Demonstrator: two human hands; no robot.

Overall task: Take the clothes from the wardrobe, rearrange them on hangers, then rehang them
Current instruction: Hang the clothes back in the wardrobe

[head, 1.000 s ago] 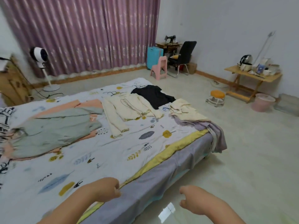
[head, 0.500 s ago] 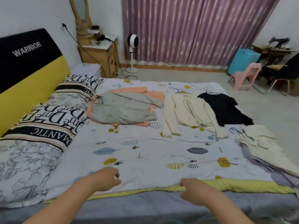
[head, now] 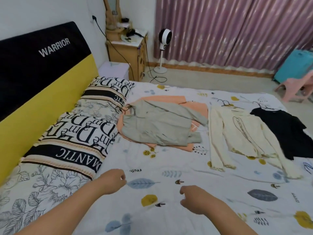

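Plainly, three lots of clothes lay flat on the bed [head: 169, 197], in a row across its far half. At about 12 o'clock from the hands lay a grey-green jacket [head: 157, 128], rumpled, its collar toward the pillows at 9 o'clock and its long axis running crosswise, on top of an orange garment [head: 197, 107]. At 1 o'clock lay a cream cardigan [head: 240, 134], long axis running from far to near, neck at the far end on a black wire hanger [head: 225, 103], sleeves trailing toward the near edge. At 2 o'clock, overlapping the cardigan's edge, lay a black top [head: 286, 129], also neck-far on a hanger, tilted toward the right.

Over the leaf-printed sheet, the left hand [head: 112, 181] hovered with fingers loosely curled, gripping nothing. The right hand [head: 196, 199] was likewise loosely curled and holding nothing, just beside the left, both well apart from the clothes.

Lettered pillows [head: 81, 133] lay at 9 o'clock against a black-and-yellow headboard [head: 42, 73]. A white fan [head: 165, 39] stood before pink curtains [head: 237, 31].
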